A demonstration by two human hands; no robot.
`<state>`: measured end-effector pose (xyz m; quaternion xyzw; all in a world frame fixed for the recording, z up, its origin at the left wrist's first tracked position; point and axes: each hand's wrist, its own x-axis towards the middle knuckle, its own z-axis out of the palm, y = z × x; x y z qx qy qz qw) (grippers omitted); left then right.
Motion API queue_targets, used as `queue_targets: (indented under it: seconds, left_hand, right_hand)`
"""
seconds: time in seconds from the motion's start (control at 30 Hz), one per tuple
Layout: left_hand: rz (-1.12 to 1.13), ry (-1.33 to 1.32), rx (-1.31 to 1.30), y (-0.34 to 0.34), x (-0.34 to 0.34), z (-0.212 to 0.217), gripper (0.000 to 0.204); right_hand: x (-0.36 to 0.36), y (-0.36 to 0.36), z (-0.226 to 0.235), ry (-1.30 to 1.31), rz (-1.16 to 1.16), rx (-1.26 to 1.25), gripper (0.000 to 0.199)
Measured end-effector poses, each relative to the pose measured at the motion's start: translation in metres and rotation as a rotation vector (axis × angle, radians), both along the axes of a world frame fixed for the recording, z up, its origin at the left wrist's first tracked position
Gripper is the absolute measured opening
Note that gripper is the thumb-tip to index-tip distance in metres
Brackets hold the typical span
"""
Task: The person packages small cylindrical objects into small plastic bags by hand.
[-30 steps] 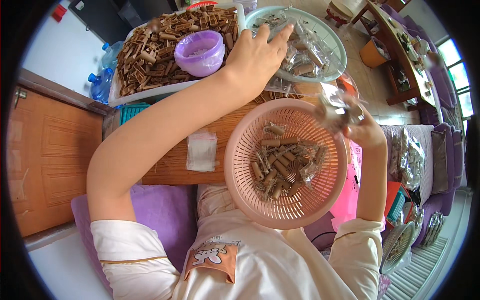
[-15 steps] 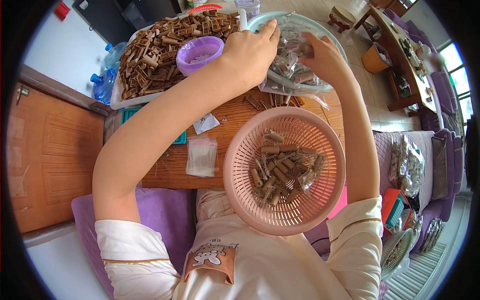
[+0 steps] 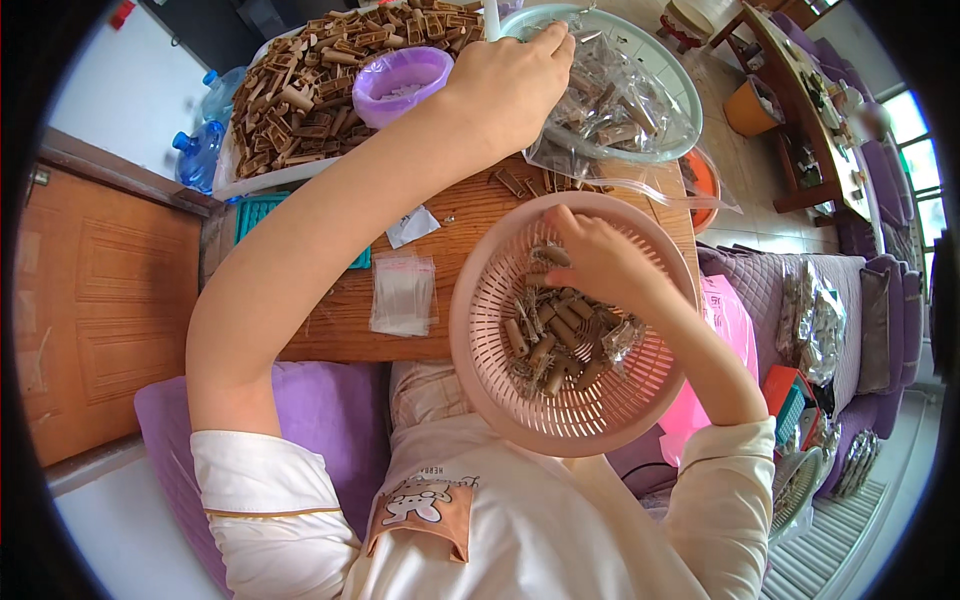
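Note:
A pink slotted plastic basket (image 3: 480,340) rests against my front at the table's edge. Inside it are several short brown tubes (image 3: 560,335), some in clear wrappers. Over its far side my right hand (image 3: 605,260) reaches in, thumb and fingers apart, with nothing visible in its grasp. Farther off, a large clear plastic bag (image 3: 640,110) holding wrapped brown pieces lies in a light green basket (image 3: 690,95). My left hand (image 3: 515,85) is at the left side of this bag, fingers bent together on its edge; their undersides are hidden.
At the far left a white tray (image 3: 228,175) holds many brown half-tube pieces and a purple-lined bowl (image 3: 400,70). Small clear sachets (image 3: 403,295) and a teal basket (image 3: 258,215) lie on the wooden table (image 3: 325,330). An orange container (image 3: 702,185) stands past the table's right edge.
My right hand has left the plastic bag and come nearer, into the pink basket. My left hand stays by the bag. The view has shifted slightly.

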<state>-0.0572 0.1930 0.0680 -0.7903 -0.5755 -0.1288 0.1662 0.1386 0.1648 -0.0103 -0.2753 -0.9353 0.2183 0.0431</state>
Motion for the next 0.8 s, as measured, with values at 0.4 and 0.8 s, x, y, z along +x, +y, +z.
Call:
queue_targets:
  seconds: [0.4, 0.8]
  left_hand:
    - [-0.001, -0.044, -0.025, -0.013, 0.0, -0.002, 0.052]
    - [0.003, -0.07, -0.108, -0.018, -0.001, -0.007, 0.056]
  right_hand:
    - [0.031, 0.006, 0.022, 0.099, -0.136, 0.063, 0.036]
    - [0.076, -0.062, 0.007, -0.559, -0.344, -0.13, 0.091]
